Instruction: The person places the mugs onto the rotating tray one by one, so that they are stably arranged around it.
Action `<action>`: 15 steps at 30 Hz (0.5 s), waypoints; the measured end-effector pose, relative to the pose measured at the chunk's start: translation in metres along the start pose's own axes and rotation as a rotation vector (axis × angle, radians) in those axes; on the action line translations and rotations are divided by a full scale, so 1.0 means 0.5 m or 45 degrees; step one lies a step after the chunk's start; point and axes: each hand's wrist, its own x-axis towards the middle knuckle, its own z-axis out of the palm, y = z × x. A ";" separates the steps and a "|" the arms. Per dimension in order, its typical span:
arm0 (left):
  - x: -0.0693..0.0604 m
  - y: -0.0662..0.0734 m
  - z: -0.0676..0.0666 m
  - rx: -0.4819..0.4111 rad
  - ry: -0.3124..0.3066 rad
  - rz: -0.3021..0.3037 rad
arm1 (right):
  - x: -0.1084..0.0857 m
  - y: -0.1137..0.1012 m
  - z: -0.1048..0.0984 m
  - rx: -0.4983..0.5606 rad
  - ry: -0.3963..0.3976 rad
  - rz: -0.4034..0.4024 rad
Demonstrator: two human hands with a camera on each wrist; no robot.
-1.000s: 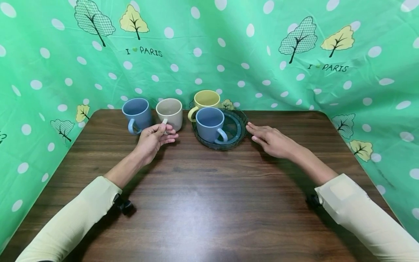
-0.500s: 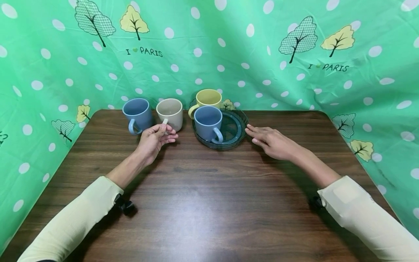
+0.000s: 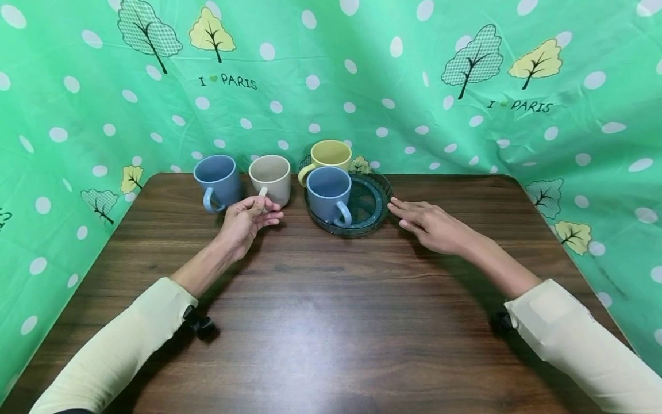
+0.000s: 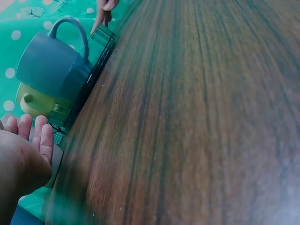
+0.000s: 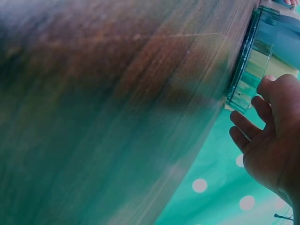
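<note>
My left hand (image 3: 244, 225) pinches the handle of a beige mug (image 3: 274, 181) between thumb and fingers. The mug stands upright near the table's far edge. To its right, a round clear glass dish (image 3: 373, 221) bears a blue mug (image 3: 327, 198), its handle toward the front right. A yellow mug (image 3: 331, 150) is partly hidden behind this one and appears to stand in the dish too. My right hand (image 3: 431, 225) has its fingers extended, the tips touching the dish's right rim. In the right wrist view, those fingers (image 5: 248, 125) are beside the glass wall.
A second blue mug (image 3: 219, 183) stands left of the beige one, close to my left hand. The brown wooden table (image 3: 331, 322) reaches back to a green printed curtain (image 3: 320, 75), which hangs right behind the mugs and along both sides.
The blue mug in the dish has shifted slightly left and the yellow mug slightly right, as if the dish turned. The beige mug and my left hand have moved a touch right.
</note>
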 end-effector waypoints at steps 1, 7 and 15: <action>0.000 0.000 0.001 -0.001 0.004 0.002 | 0.000 0.000 0.000 -0.002 -0.001 0.000; -0.003 0.003 0.001 -0.008 0.010 0.030 | -0.001 -0.003 0.001 0.000 -0.009 0.002; -0.007 0.008 0.000 -0.023 0.001 0.039 | -0.002 0.001 0.004 0.015 0.002 -0.004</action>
